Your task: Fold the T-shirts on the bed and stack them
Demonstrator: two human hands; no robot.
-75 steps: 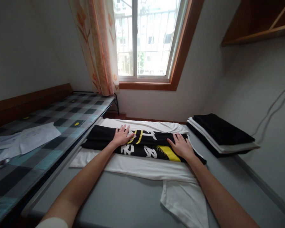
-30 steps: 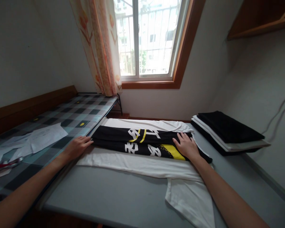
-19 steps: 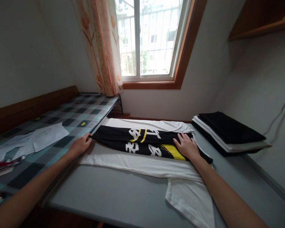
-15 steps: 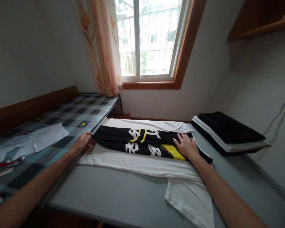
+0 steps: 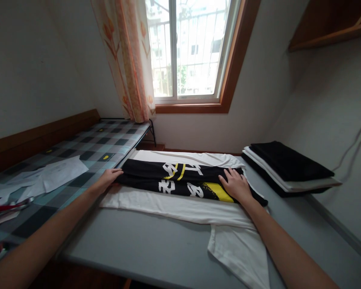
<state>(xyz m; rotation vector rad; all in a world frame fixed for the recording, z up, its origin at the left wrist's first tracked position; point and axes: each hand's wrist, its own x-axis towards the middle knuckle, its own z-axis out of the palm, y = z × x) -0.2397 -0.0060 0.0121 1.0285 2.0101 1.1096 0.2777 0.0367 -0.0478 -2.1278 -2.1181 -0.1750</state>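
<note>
A black T-shirt (image 5: 144, 174) with white lettering and yellow marks lies folded into a long strip. Under it is spread a white T-shirt (image 5: 168, 206), one sleeve hanging toward me at the right. My left hand (image 5: 110, 178) grips the black shirt's left end between closed fingers, the thumb side partly hidden. At the other end, my right hand (image 5: 236, 184) rests flat on the black cloth beside the yellow patch, fingers spread.
The shirts lie on a grey table (image 5: 138, 241). Folded black and white clothes (image 5: 289, 164) are stacked at its right. On the left, papers (image 5: 60, 174) and a red-handled object (image 5: 0, 210) lie on a checked mattress (image 5: 120, 140). A curtain (image 5: 130, 60) hangs by the window.
My left hand has shifted slightly right, onto the black shirt's left end, and that end has moved a little inward. My right hand stays almost where it was.
</note>
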